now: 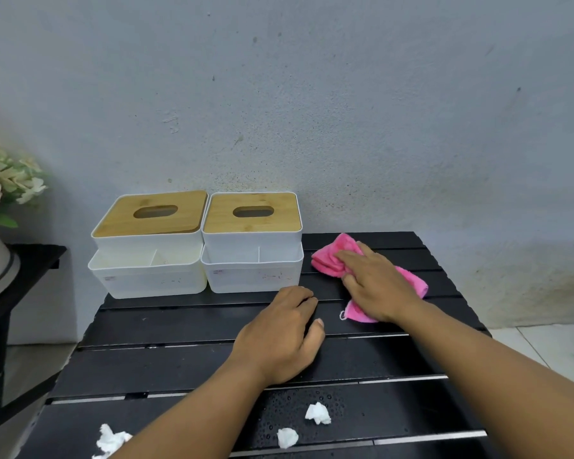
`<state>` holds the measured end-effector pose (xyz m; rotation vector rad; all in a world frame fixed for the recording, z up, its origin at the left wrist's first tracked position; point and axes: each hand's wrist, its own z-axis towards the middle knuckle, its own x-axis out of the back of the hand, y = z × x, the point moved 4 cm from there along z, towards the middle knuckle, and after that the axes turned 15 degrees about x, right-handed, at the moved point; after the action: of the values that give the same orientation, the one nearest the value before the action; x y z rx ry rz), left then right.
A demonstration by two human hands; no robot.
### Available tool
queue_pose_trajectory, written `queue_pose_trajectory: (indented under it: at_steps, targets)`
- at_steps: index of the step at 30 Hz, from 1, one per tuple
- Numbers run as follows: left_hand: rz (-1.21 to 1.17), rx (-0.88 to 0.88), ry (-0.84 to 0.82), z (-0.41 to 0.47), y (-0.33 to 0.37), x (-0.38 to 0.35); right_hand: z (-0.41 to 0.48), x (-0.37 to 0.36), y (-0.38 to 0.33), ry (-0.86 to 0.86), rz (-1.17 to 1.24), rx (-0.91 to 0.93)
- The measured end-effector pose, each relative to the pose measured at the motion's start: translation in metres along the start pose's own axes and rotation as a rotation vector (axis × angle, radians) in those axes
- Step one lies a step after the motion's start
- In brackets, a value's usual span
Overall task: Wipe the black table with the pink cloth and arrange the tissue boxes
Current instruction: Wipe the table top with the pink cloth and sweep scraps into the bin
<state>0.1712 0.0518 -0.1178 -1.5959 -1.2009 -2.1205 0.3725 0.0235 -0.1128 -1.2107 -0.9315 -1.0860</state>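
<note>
Black table (179, 326), pink cloth (328, 260) pressed under flat right hand (375, 283), left hand (279, 339) relaxed, empty, just beside it

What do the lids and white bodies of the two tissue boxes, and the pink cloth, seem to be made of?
Left lid and right lid: probably bamboo or light wood, matte, with grain. Left box body and right box body: likely smooth white plastic, moulded walls. Pink cloth: soft fluffy fabric, maybe microfibre; it bunches in folds.

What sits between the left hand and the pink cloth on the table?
Nothing: in the head view, only bare black table slats separate the left hand from the pink cloth under the right hand.
</note>
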Motion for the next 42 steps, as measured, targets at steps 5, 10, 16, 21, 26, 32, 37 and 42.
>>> queue_pose_trajectory:
  at_steps: [5, 10, 16, 21, 26, 32, 37, 42]
  targets:
    - [0.003, 0.009, 0.009, 0.0, 0.0, -0.002, 0.037, 0.002, 0.005, 0.018, -0.067, -0.144]
    - [0.0, 0.013, 0.009, 0.001, -0.002, -0.002, 0.06, -0.004, 0.002, -0.029, -0.116, -0.191]
    - [-0.005, -0.001, 0.008, 0.0, -0.001, -0.001, 0.022, 0.001, -0.014, -0.039, -0.011, 0.119]
    - [-0.013, -0.007, 0.02, 0.002, -0.002, -0.003, -0.022, 0.004, -0.015, -0.077, 0.065, 0.231]
    - [0.004, -0.011, 0.028, 0.001, -0.001, -0.002, -0.006, 0.004, -0.015, -0.037, 0.002, 0.189]
    - [0.013, 0.004, 0.016, 0.0, 0.0, -0.001, 0.057, -0.005, -0.002, 0.01, -0.042, -0.02]
    - [0.011, 0.003, 0.011, -0.001, 0.0, -0.001, 0.063, -0.01, -0.002, 0.03, -0.044, -0.055]
    - [0.007, -0.016, 0.013, 0.002, -0.001, -0.001, 0.015, -0.003, -0.008, -0.027, 0.029, 0.133]
